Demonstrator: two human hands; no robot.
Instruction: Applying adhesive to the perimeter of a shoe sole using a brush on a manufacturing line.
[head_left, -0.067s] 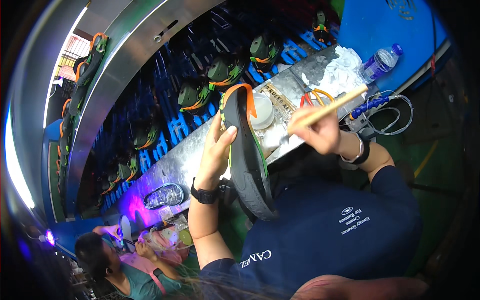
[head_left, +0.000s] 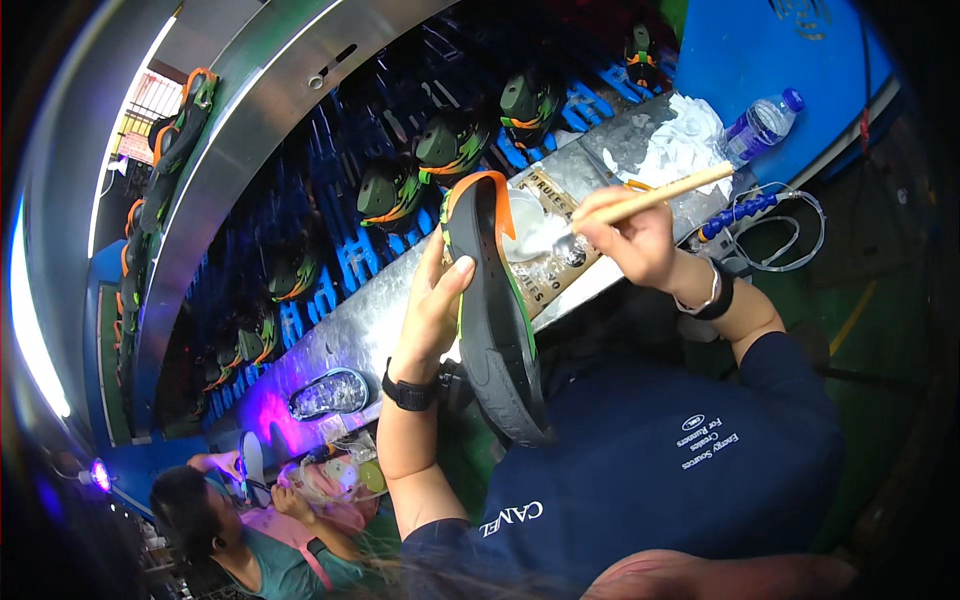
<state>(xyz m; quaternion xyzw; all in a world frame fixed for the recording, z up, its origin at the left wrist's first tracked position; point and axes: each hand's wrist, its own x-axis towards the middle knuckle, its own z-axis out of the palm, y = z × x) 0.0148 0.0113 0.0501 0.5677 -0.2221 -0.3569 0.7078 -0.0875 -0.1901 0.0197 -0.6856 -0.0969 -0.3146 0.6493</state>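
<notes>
Nearby, the left hand (head_left: 432, 305) grasps a sole (head_left: 490, 330), thumb (head_left: 459, 272) at its left edge; the right hand (head_left: 640, 243) pinches a brush (head_left: 660, 193).

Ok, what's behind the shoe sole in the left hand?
Past the shoe sole, a round container, brown printed paper and the metal bench show. The sole covers whatever lies directly behind it, along with the fingertips of the left hand.
</notes>
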